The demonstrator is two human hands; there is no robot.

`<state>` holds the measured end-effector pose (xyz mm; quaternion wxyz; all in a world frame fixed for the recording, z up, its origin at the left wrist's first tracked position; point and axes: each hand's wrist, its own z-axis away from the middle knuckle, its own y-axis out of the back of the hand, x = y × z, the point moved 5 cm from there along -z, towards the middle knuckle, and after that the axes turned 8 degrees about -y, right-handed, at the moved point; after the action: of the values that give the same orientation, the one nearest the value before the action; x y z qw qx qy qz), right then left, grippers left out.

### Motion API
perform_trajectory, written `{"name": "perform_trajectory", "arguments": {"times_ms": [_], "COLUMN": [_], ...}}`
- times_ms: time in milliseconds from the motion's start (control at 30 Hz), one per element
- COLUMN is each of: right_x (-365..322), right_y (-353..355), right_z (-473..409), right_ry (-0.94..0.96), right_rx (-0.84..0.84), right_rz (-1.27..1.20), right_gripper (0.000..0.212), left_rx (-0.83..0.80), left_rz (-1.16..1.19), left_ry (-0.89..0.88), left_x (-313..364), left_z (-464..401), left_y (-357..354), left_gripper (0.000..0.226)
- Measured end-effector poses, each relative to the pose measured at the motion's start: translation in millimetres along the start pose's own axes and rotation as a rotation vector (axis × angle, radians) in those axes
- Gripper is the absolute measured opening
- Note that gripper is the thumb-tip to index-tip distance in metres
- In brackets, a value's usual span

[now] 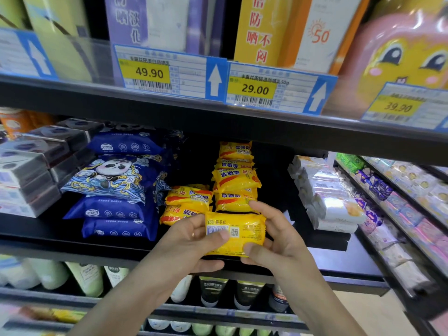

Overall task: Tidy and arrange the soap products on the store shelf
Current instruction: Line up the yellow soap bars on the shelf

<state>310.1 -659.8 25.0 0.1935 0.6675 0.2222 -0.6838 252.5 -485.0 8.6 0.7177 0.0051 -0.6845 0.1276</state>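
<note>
Both hands hold one yellow soap packet (pixel 238 227) in front of the middle shelf (pixel 72 236), its barcode and QR side facing me. My left hand (pixel 191 241) grips its left end with the thumb on the barcode. My right hand (pixel 278 236) grips its right end, thumb on the lower front and fingers over the top. Behind the packet, a stack of several yellow soap packets (pixel 236 177) stands on the shelf. Two more yellow packets (pixel 186 202) lie stacked to its left.
Blue panda-print packs (pixel 116 183) are piled left of the yellow soap, with grey boxes (pixel 29 170) further left. White wrapped bars (pixel 327 197) sit on the right. Price tags (pixel 164 73) hang on the shelf above. Bottles and tubes (pixel 213 289) fill the shelf below.
</note>
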Motion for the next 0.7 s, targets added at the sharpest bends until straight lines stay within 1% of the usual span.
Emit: {"name": "perform_trajectory", "arguments": {"times_ms": [67, 133, 233, 333, 400, 467, 533, 600, 700], "right_x": [2, 5, 7, 9, 10, 10, 10, 10, 10], "right_y": [2, 4, 5, 4, 3, 0, 0, -1, -1], "right_z": [-1, -1, 0, 1, 2, 1, 1, 0, 0], "right_ry": [-0.005, -0.035, -0.117, -0.221, -0.294, -0.369, -0.437, -0.482, -0.520], "right_rx": [0.017, 0.037, 0.045, 0.059, 0.064, 0.050, 0.044, 0.028, -0.017], "right_rz": [-0.014, -0.019, 0.004, 0.024, -0.014, -0.062, -0.104, -0.127, -0.177], "right_gripper": [0.073, 0.077, 0.071, 0.071, 0.070, 0.069, 0.077, 0.084, 0.089], "left_rx": [-0.027, -0.052, -0.065, -0.070, -0.047, -0.026, -0.022, -0.025, -0.037], "left_rz": [-0.004, -0.009, -0.017, -0.018, -0.017, -0.057, -0.163, -0.234, -0.225], "left_ry": [-0.027, -0.060, -0.116, -0.181, -0.219, -0.273, -0.346, -0.401, -0.431], "left_x": [0, 0, 1, 3, 5, 8, 12, 15, 15], "left_z": [-1, -2, -2, -3, -3, -3, -2, 0, 3], "left_y": [-1, -1, 0, 0, 1, 2, 1, 0, -1], "left_gripper": [0.052, 0.047, 0.033, 0.037, 0.040, 0.035, 0.030, 0.034, 0.034]}}
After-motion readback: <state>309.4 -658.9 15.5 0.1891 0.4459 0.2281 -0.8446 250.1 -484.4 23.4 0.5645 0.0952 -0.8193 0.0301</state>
